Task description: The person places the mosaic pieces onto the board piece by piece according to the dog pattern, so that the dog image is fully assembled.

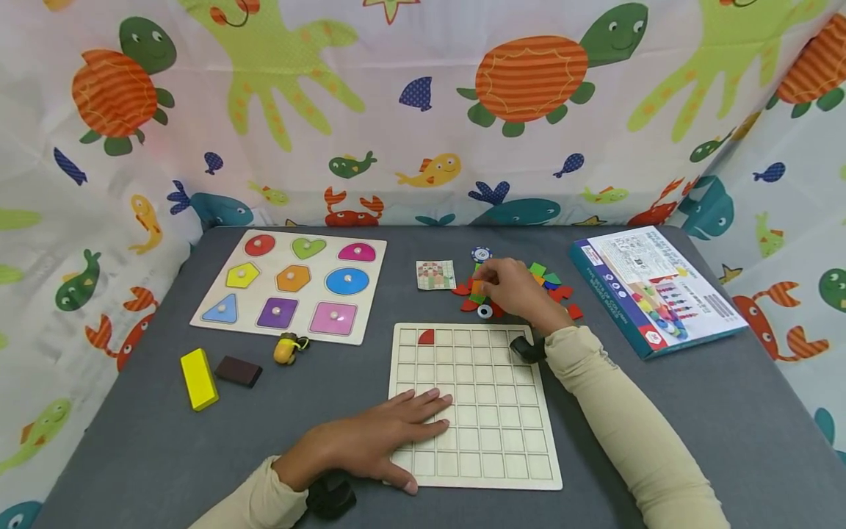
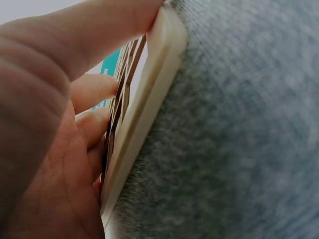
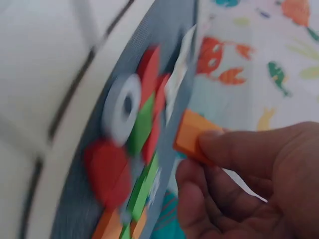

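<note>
My left hand (image 1: 378,441) lies with spread fingers across the left side of a pale wooden grid board (image 1: 492,420). Its thumb is at the board's edge in the left wrist view. One red quarter-round tile (image 1: 426,337) sits in a cell of the top row. Beyond the board, my right hand (image 1: 522,292) pinches a small orange tile (image 3: 192,137) between thumb and fingers. Below that tile is a loose pile of red, green and orange tiles (image 3: 144,186), along with a white ring-shaped piece (image 3: 121,109). The right hand and wrist hide part of this pile in the head view.
Left of the pile lies a small picture card (image 1: 435,275); right of it, a teal-sided box (image 1: 661,286). A shape puzzle board (image 1: 307,290) occupies the back left. Nearer are a small yellow toy (image 1: 287,349), a dark block (image 1: 239,371) and a yellow block (image 1: 199,379).
</note>
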The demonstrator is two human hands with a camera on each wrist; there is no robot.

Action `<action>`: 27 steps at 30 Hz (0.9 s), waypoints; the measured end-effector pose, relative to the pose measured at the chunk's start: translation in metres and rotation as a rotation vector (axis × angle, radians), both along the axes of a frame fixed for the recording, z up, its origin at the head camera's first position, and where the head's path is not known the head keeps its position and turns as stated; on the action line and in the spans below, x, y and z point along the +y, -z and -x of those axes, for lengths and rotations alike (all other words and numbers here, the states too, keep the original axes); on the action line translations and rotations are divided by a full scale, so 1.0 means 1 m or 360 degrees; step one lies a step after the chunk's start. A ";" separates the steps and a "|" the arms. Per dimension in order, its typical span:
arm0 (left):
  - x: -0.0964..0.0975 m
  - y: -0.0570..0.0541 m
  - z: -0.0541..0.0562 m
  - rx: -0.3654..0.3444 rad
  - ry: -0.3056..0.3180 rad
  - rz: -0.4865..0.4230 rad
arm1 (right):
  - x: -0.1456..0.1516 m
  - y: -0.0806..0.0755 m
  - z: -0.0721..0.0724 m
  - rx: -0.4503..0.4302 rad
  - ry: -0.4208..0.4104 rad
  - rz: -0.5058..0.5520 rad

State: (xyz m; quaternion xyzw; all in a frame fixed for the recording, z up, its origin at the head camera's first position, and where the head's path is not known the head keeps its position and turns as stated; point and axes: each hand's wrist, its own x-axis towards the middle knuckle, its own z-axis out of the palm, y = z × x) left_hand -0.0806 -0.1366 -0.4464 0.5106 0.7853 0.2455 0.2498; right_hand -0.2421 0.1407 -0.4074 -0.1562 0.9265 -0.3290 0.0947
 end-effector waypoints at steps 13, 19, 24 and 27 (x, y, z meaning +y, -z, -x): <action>0.000 -0.001 0.000 -0.0017 0.0018 -0.0021 | -0.034 0.011 -0.039 -0.0086 -0.0410 0.0104; 0.001 -0.001 0.000 -0.0059 -0.0002 -0.0015 | -0.043 0.012 -0.046 -0.0007 -0.0413 0.0030; 0.002 -0.002 0.000 -0.0053 -0.0003 -0.0015 | -0.046 0.014 -0.050 0.0053 -0.0432 -0.0032; 0.002 -0.001 0.000 -0.0039 -0.0005 -0.0005 | -0.047 0.013 -0.050 0.0065 -0.0453 -0.0042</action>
